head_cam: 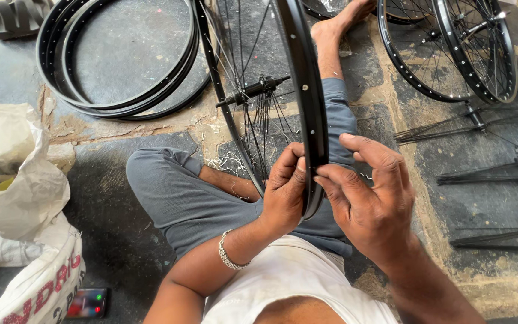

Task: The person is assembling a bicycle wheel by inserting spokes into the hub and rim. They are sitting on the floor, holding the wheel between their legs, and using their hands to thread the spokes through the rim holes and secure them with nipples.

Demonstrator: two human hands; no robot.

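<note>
Behind both hands (331, 192), wheel rim's (307, 90) hidden edge.

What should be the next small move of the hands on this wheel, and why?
Probably turn the rim slightly to its next hole. Both the left hand and right hand pinch one spot on the rim, and spokes hang loose from the hub.

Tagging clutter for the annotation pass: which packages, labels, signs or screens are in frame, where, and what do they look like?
White sack: bottom left on the floor, woven, red and dark print on its side.
Crumpled white bag: left edge, above the sack, open, something yellow inside.
Phone: on the floor right of the sack, flat, dark, screen lit with small red and green spots.
No signs or loose labels visible.
</note>
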